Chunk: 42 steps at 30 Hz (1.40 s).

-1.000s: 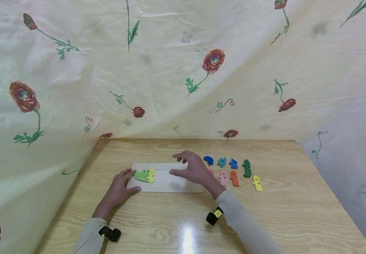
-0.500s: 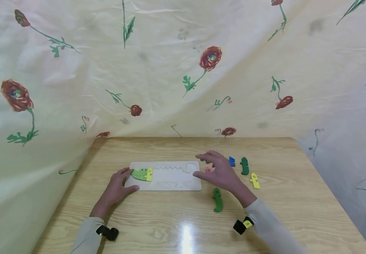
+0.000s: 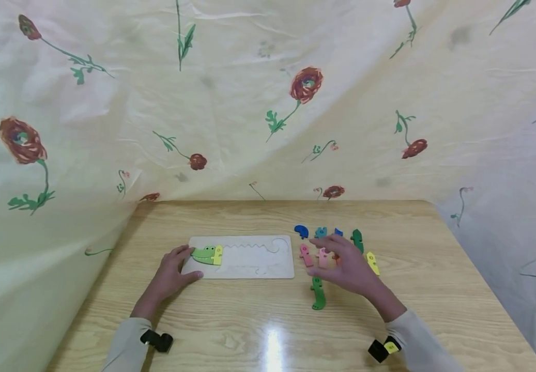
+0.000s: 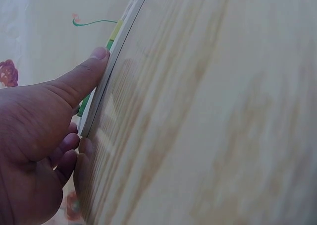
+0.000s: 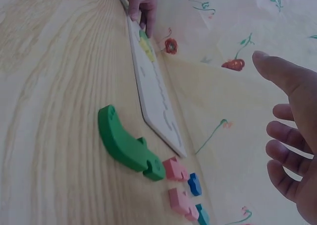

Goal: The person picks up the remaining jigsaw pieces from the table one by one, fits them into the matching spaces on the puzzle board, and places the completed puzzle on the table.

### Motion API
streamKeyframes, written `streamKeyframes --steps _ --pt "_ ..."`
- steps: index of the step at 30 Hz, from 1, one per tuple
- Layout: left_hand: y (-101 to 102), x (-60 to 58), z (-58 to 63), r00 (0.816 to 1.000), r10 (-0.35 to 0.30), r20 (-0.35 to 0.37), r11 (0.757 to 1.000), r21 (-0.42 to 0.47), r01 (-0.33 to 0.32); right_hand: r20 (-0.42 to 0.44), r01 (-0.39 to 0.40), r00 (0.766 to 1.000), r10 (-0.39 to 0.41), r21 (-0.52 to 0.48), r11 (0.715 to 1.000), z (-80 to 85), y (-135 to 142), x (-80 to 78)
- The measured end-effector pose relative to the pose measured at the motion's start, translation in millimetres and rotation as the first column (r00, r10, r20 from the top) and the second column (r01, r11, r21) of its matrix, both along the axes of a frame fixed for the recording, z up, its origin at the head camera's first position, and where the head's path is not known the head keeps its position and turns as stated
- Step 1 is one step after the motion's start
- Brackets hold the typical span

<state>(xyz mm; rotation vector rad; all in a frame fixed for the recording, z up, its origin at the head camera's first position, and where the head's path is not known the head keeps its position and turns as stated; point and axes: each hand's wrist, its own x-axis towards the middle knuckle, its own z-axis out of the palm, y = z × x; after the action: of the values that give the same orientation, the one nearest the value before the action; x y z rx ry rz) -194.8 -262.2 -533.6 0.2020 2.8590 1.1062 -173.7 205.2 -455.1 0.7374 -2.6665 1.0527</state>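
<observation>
A white puzzle board [image 3: 254,258] lies on the table with a green crocodile head piece [image 3: 202,255] and a yellow piece [image 3: 218,255] fitted at its left end. My left hand [image 3: 174,268] holds that end, thumb at the near edge and fingertips at the left edge. In the left wrist view the thumb [image 4: 91,69] lies along the board's side. My right hand [image 3: 342,263] hovers with parted fingers over the loose pieces, holding nothing. Near it are two pink pieces [image 3: 305,255], an orange piece partly hidden, a yellow piece [image 3: 372,263] and a curved green piece [image 5: 121,143].
Behind the right hand lie a dark blue piece [image 3: 302,231], a light blue piece [image 3: 321,232], another blue one [image 3: 338,232] and a dark green piece [image 3: 357,241]. A flowered cloth [image 3: 230,103] hangs along the table's back and sides.
My right hand has moved right, from above the board to above the loose pieces. The curved green piece has come into view from behind that arm. The left hand stays at the board.
</observation>
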Motion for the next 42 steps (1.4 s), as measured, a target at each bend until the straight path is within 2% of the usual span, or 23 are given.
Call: streamKeyframes --steps 9,16,25,31,42 --pt "-0.9 -0.2 -2.5 1.000 0.000 0.003 1.000 0.009 0.000 0.091 -0.005 0.996 0.001 0.044 0.999 -16.4 16.6 5.6" --pt "-0.6 -0.3 -1.9 1.000 0.001 0.008 1.000 0.008 -0.001 0.163 -0.012 0.987 0.005 0.041 0.999 -29.5 25.4 10.7" --pt "-1.6 -1.4 -2.8 1.000 0.003 0.001 1.000 0.013 -0.003 0.245 -0.044 0.969 0.015 0.114 0.993 -42.3 31.8 16.1" --pt "-1.4 -1.4 -2.7 1.000 -0.001 0.000 1.000 0.022 0.001 0.278 -0.070 0.960 0.027 0.146 0.987 -48.3 32.7 19.2" --pt "-1.1 -0.2 -0.6 1.000 0.007 0.014 1.000 0.011 -0.008 0.319 -0.058 0.948 0.001 0.170 0.984 -57.6 32.1 19.5"
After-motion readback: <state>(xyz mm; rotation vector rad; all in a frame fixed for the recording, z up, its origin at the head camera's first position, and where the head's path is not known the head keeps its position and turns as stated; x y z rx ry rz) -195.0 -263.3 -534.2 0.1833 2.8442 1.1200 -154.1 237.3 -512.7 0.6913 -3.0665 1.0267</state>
